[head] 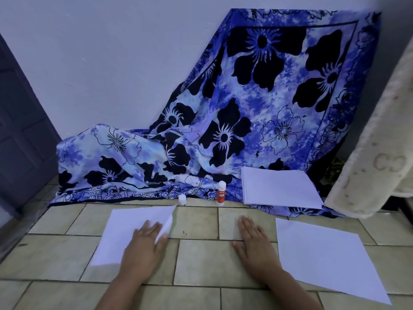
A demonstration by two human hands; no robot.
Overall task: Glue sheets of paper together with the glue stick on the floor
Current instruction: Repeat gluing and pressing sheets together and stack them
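The glue stick (221, 193) standing in front of me has an orange label with white lettering running up its side, too small and blurred to read. The cream fabric (380, 142) on my right bears an embossed mark like two Cs side by side.

Looking pretty dim overall, leaning cool and bluish across the wall (100, 63). Getting soft, even light, throwing only faint shadows on the floor (201, 260) tiles. Staying fairly sharp in the middle, smearing a bit around the left hand (144, 246). Bending hard at the edges, wide-angle style, tilting the door (20, 130) on the left inward. Going soft and mushy on the pale fabric (375, 153) at the right edge.
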